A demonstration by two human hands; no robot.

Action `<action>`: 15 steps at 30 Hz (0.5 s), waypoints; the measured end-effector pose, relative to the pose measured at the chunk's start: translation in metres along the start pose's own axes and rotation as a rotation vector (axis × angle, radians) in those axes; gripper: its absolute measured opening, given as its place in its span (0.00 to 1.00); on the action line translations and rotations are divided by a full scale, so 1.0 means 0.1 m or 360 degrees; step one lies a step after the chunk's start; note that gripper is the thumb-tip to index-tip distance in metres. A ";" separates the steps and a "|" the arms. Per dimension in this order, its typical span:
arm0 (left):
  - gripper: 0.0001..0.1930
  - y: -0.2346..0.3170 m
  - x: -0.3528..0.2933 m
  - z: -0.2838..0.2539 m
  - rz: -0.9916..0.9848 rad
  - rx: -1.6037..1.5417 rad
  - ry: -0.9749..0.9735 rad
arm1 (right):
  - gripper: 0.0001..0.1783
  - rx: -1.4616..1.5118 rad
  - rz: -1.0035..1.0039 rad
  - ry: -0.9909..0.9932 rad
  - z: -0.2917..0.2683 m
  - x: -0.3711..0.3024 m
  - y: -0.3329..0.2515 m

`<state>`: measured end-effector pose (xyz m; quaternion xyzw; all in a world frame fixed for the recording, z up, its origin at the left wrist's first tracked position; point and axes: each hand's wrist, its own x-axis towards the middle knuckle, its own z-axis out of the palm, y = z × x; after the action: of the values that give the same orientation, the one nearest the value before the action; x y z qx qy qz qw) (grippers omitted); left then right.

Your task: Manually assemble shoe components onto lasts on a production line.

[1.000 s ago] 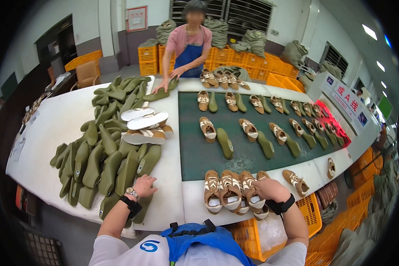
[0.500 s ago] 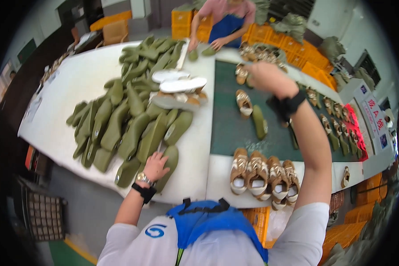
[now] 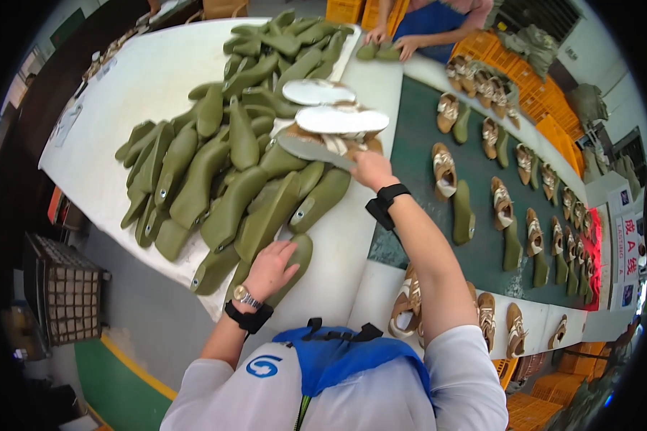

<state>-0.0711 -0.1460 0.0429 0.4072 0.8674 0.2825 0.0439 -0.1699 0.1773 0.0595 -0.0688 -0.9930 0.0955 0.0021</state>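
Grey-soled shoe (image 3: 313, 149): lowest of a small stack on the white tabletop (image 3: 338, 262), just right of the heap of green shoe lasts (image 3: 241, 136). Sole turned out toward the wearer, upper brown and white.

Right hand (image 3: 374, 171) at its right end, fingers bent inward, slightly blurred; cannot tell whether they pinch it. Above it, shoes with white soles (image 3: 341, 121) facing up.

Left hand (image 3: 269, 271) rests on lasts at the heap's near edge, fingers loosely spread, thumb apart, gripping nothing visible. Metal watch (image 3: 246, 297) on that wrist.

To the right, green conveyor belt (image 3: 410, 215): brown-and-white sneakers (image 3: 444, 171) in rows, each near a last. More sneakers along both white borders.

Far side: co-worker's hands (image 3: 407, 47) on two lasts (image 3: 377, 52).
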 end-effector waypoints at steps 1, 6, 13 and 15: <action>0.23 -0.02 -0.03 0.01 -0.0051 -0.0006 -0.0036 | 0.12 0.0128 0.0044 0.0089 0.08 -0.04 -0.02; 0.24 0.00 -0.18 0.12 -0.0152 -0.0004 -0.0239 | 0.14 0.0297 -0.0104 -0.0165 0.29 -0.36 -0.25; 0.24 -0.02 -0.19 0.26 -0.0237 -0.0032 -0.0144 | 0.23 0.0862 -0.0078 -0.0482 0.61 -0.50 -0.95; 0.24 -0.05 -0.21 0.30 -0.0181 -0.0017 -0.0118 | 0.22 0.0867 -0.0004 -0.0457 0.60 -0.46 -1.04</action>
<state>-0.0515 -0.1500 0.0125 0.3671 0.8855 0.2690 0.0941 -0.1392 0.0589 0.0209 -0.0504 -0.9211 0.3670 -0.1199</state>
